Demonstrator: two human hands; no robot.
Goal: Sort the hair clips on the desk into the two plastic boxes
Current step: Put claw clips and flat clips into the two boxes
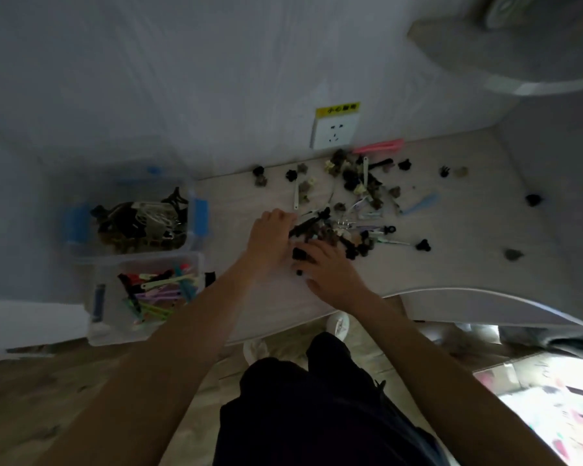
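Both hands are laid on the clip pile, mid-sort.

Small, light, hard hair clips [350, 210] are spread on the desk [451, 264]; each is best pinched at its middle. The left hand [270, 235] is curled on a black clip [305, 227]. The right hand [327, 267] is spread flat. Two boxes, far box [196, 216] and near box [111, 331], are kept at left.
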